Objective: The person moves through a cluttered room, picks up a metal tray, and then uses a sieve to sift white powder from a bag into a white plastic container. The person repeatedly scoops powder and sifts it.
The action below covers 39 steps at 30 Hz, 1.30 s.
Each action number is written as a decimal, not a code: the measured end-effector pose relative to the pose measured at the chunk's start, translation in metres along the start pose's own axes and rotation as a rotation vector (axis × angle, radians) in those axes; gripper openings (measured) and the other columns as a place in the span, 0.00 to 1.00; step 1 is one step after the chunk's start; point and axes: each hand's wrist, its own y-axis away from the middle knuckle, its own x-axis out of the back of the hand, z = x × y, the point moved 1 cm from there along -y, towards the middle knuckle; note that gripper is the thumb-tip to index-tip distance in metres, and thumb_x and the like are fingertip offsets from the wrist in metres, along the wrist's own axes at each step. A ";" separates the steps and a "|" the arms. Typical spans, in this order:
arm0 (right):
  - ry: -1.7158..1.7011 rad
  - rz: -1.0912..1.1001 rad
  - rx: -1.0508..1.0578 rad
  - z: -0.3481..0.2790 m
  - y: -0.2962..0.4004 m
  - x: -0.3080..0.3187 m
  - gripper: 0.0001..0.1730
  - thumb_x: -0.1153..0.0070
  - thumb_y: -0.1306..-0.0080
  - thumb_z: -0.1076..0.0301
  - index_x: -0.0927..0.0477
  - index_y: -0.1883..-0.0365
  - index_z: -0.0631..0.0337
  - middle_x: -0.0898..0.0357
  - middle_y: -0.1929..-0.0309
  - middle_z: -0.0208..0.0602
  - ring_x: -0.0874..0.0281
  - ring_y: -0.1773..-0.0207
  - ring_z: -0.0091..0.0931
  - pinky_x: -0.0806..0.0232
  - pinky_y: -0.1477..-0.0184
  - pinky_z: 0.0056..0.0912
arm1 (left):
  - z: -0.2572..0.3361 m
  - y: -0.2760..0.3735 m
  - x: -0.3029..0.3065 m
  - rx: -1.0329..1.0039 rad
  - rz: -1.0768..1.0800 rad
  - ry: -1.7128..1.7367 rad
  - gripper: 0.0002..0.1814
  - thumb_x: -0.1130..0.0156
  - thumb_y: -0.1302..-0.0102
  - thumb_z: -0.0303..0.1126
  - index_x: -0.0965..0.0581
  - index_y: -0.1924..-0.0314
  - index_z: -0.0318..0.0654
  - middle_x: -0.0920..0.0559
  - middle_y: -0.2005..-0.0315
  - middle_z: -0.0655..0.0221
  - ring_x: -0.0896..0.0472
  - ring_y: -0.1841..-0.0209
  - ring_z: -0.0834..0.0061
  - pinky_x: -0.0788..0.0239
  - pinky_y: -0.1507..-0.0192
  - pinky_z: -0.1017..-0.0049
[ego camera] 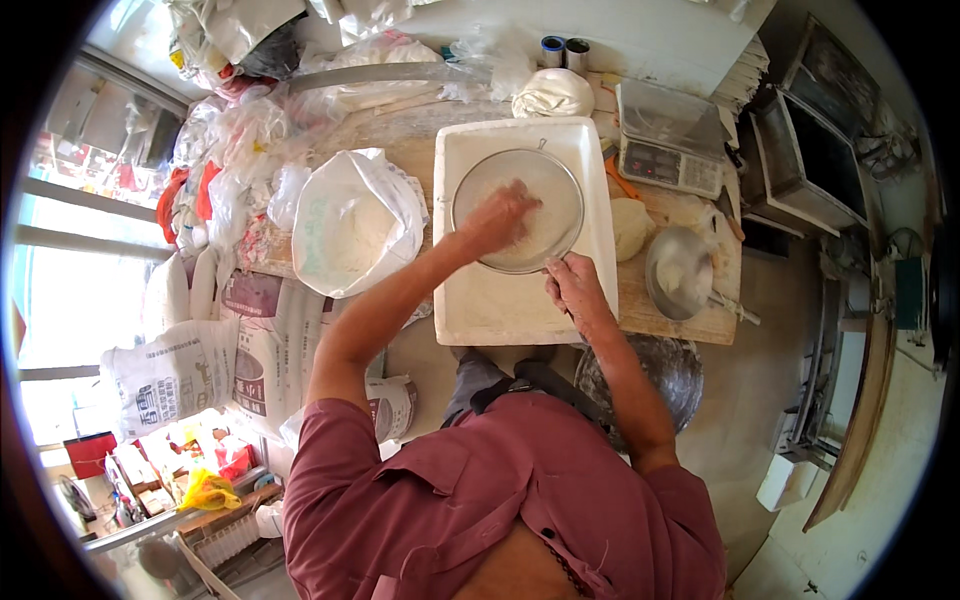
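Observation:
A round metal mesh sieve (pixel 553 180) lies over the far part of a white rectangular tub (pixel 525 309). My right hand (pixel 577 289) grips the sieve's handle at its near right side. Inside the sieve's rim is my left hand (pixel 501 217), its fingers blurred over the pale powder, so whether they hold any cannot be told. Fine pale powder coats the tub's floor. To the left, an opened white sack (pixel 315 232) with a rolled-down mouth contains white powder (pixel 367 232) that looks like flour.
Right of the tub are a digital scale (pixel 667 161), an orange-handled tool (pixel 619 176), a dough lump (pixel 631 229) and a metal ladle (pixel 679 274). A cloth bundle (pixel 553 94) sits behind. Plastic bags (pixel 255 135) crowd the left; a large metal basin (pixel 675 375) stands below the table.

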 end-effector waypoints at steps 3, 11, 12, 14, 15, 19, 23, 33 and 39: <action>-0.013 0.006 -0.035 0.004 -0.001 0.006 0.17 0.49 0.23 0.61 0.24 0.66 0.67 0.30 0.83 0.28 0.40 0.87 0.16 0.49 0.86 0.21 | 0.026 0.014 -0.011 -0.210 -0.122 0.133 0.28 0.33 0.45 0.22 0.21 0.41 0.39 0.25 0.41 0.49 0.23 0.41 0.49 0.29 0.38 0.58; 0.009 -0.055 0.015 0.003 0.005 0.012 0.17 0.49 0.22 0.61 0.25 0.67 0.67 0.31 0.84 0.28 0.41 0.87 0.16 0.48 0.85 0.22 | -0.026 -0.008 0.026 -0.164 0.124 0.010 0.16 0.37 0.42 0.18 0.16 0.52 0.35 0.18 0.50 0.50 0.17 0.50 0.48 0.24 0.47 0.58; 0.011 -0.058 0.020 0.002 0.005 0.011 0.17 0.49 0.22 0.61 0.25 0.67 0.67 0.31 0.84 0.28 0.41 0.87 0.16 0.48 0.85 0.22 | -0.027 -0.014 0.033 -0.122 0.136 0.029 0.15 0.37 0.42 0.18 0.16 0.54 0.35 0.18 0.52 0.52 0.17 0.51 0.49 0.24 0.48 0.58; 0.004 -0.055 0.013 0.003 0.006 0.010 0.17 0.49 0.22 0.61 0.24 0.67 0.67 0.31 0.84 0.28 0.40 0.87 0.16 0.48 0.85 0.21 | -0.021 -0.019 0.039 -0.113 0.236 0.087 0.11 0.37 0.41 0.19 0.16 0.57 0.33 0.17 0.62 0.56 0.17 0.57 0.50 0.24 0.53 0.58; 0.000 -0.059 0.011 0.002 0.007 0.009 0.17 0.50 0.22 0.61 0.24 0.66 0.68 0.31 0.84 0.28 0.40 0.87 0.16 0.48 0.85 0.21 | -0.021 -0.018 0.037 -0.112 0.206 0.090 0.12 0.36 0.40 0.21 0.16 0.55 0.34 0.17 0.59 0.55 0.17 0.56 0.50 0.24 0.52 0.58; -0.027 -0.048 0.002 0.001 0.009 0.010 0.17 0.50 0.22 0.62 0.24 0.66 0.67 0.31 0.84 0.28 0.40 0.87 0.16 0.49 0.85 0.21 | 0.006 -0.004 0.033 -0.095 0.104 -0.117 0.20 0.31 0.40 0.28 0.19 0.47 0.40 0.20 0.49 0.55 0.19 0.49 0.51 0.25 0.49 0.57; -0.010 -0.068 -0.001 0.010 0.008 0.016 0.17 0.50 0.22 0.62 0.24 0.66 0.67 0.31 0.84 0.28 0.41 0.88 0.16 0.49 0.86 0.22 | 0.019 0.026 0.005 -0.125 -0.188 -0.074 0.29 0.25 0.43 0.36 0.23 0.41 0.46 0.25 0.42 0.56 0.22 0.42 0.52 0.27 0.44 0.54; 0.034 0.049 0.034 0.018 0.010 0.016 0.16 0.50 0.25 0.63 0.25 0.70 0.66 0.31 0.86 0.29 0.42 0.89 0.17 0.49 0.87 0.23 | -0.009 -0.007 0.026 -0.178 0.175 -0.075 0.14 0.39 0.39 0.21 0.18 0.52 0.35 0.21 0.53 0.52 0.18 0.53 0.46 0.23 0.50 0.57; 0.101 0.060 0.150 0.025 0.001 0.025 0.15 0.49 0.28 0.66 0.23 0.71 0.69 0.32 0.88 0.30 0.40 0.90 0.18 0.48 0.87 0.27 | 0.003 -0.003 0.043 -0.237 0.088 -0.036 0.23 0.31 0.42 0.25 0.20 0.44 0.39 0.22 0.45 0.54 0.22 0.44 0.50 0.26 0.43 0.58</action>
